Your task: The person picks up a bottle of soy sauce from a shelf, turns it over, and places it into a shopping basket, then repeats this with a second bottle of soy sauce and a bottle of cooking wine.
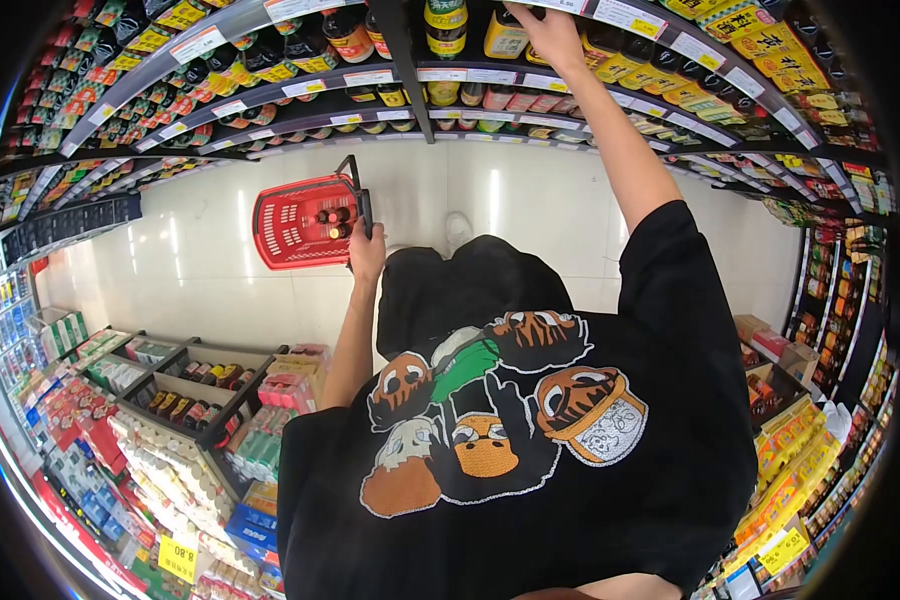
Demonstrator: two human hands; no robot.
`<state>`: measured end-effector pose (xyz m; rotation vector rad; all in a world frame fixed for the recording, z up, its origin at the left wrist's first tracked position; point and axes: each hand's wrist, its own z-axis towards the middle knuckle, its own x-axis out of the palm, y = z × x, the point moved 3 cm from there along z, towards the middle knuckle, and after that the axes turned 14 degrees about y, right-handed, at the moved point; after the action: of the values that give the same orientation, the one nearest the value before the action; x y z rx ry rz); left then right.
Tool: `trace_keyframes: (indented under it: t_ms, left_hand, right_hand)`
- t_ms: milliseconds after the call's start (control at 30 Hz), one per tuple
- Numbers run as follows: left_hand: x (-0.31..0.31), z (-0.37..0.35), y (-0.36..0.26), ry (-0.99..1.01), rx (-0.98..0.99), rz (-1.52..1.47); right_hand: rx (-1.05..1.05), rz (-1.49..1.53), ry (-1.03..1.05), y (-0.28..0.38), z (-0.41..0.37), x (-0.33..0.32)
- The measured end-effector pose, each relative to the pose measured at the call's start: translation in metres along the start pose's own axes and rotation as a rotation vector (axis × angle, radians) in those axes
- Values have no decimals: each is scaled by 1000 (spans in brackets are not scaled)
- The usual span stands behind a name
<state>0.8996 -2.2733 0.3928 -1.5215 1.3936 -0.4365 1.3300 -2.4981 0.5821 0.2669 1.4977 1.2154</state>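
Observation:
My left hand (368,250) is closed around the black handle (364,215) of a red plastic shopping basket (280,228). Inside the basket lie a few dark bottles (338,222) with red and yellow caps. My right arm stretches up to the shelf, where my right hand (553,38) reaches beside a bottle with a yellow label (507,38). Its fingers extend across the bottle's upper part, close to the frame's top edge. Whether they grip the bottle I cannot make out. A bottle with a green and yellow label (446,28) stands to the left.
Shelves of sauce bottles (345,38) run across the front, with price tags (198,43) along their edges. A dark upright post (410,70) divides them. Pale tiled floor (530,200) lies below. Behind me are stacked goods (170,470) on the left and yellow packs (785,470) on the right.

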Motion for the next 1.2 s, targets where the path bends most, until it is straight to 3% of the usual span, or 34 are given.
trace_keyframes:
  t_ms: [233,367,500,600,667,767,1000,1067,1133,1200]
  left_hand:
    - [5,-1,-26,-18,16,-28]
    - [3,-2,-35,25,-14,-4]
    - [2,-1,-37,22,-28,23]
    - [3,0,-35,34,-31,14]
    - [3,-2,-36,15,-38,34]
    - [2,0,-25,1,-42,32]
    - [0,-1,-29,12,7,-12]
    - [1,-3,-28,-109,101,-78]
    - [-3,-3,-30,-63,44,-59]
    - [-2,1,-27,-18,-12,-40]
  right_hand:
    - [46,-57,26,16,-18,2]
    - [-118,-152,-109,-3,-20,17]
    - [-25,-162,-72,4,-25,14]
    - [-45,-91,-89,12,-24,12]
    - [-97,140,-83,15,-21,14]
    - [-121,49,-165,15,-17,18]
    - [-17,23,-216,15,-8,30]
    - [12,2,-195,18,-11,27]
    - [38,-22,-173,20,-14,27]
    - [-84,18,-182,23,-16,29]
